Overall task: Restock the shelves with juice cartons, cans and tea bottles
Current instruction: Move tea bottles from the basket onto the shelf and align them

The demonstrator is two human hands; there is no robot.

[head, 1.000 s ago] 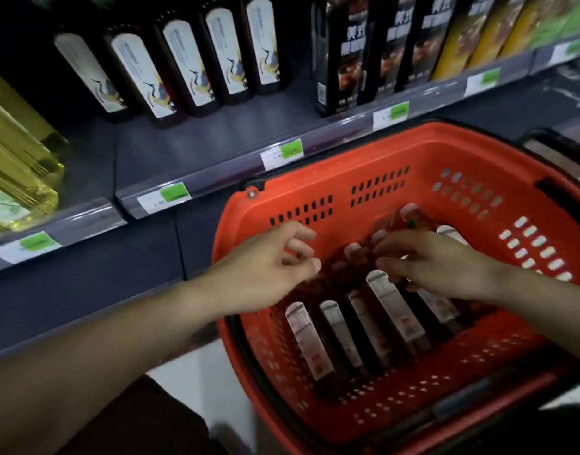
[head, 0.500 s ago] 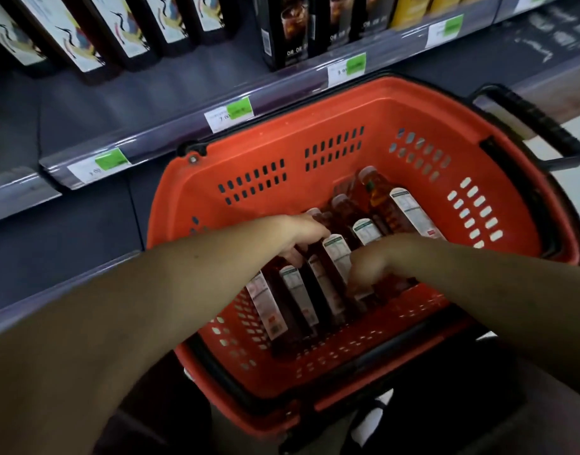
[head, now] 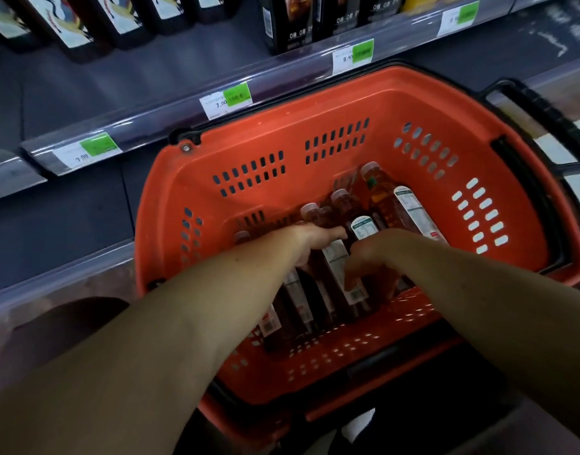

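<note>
- Lying side by side on the floor of the orange basket (head: 364, 103), tea bottles (head: 385, 205) point caps toward the shelf (head: 157, 126).
- Left hand (head: 314, 239) grip curls on one bottle (head: 339, 267); right hand (head: 370, 257) grips a neighbour.

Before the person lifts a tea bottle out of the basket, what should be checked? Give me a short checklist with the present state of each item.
1. Left hand is on a bottle: ok, it rests on the bottles, but its fingers are hidden.
2. Right hand holds a bottle: cannot tell; its curled fingers are down among the bottles.
3. Bottles lie loose, not jammed: cannot tell; they lie packed side by side.
4. Caps are on: ok for the bottles at the far end; the others are hidden.
5. Basket sits close to the shelf: ok.
6. Free space on the shelf: ok, bare space behind the price tags.
</note>
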